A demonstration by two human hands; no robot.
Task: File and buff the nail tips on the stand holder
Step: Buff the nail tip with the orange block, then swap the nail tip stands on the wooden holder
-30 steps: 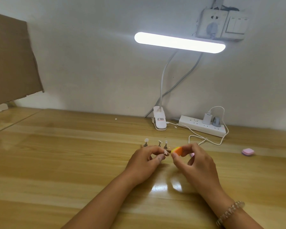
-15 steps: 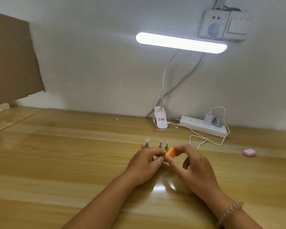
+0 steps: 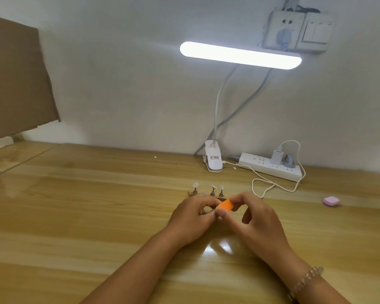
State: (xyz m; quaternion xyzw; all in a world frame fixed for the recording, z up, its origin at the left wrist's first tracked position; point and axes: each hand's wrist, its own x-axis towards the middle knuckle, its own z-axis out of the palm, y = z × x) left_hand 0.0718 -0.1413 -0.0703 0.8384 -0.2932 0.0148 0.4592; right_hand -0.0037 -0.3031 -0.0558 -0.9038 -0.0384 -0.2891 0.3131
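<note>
The right part of the stand holder (image 3: 192, 193) is hidden behind both hands, and the nail tips (image 3: 195, 184) on its three visible pegs are too small to judge in shape or finish. The left hand (image 3: 191, 218) curls toward the orange block (image 3: 225, 205), but whether it pinches anything is covered by its own fingers. The right hand (image 3: 252, 218) pinches the block, whose lower edge lies behind the thumb. Both forearms are cut off by the bottom edge, the cardboard (image 3: 15, 80) by the left edge. The print on the lamp clip (image 3: 214, 157) is unreadable; the pink thing (image 3: 331, 201) at right is too small to identify
</note>
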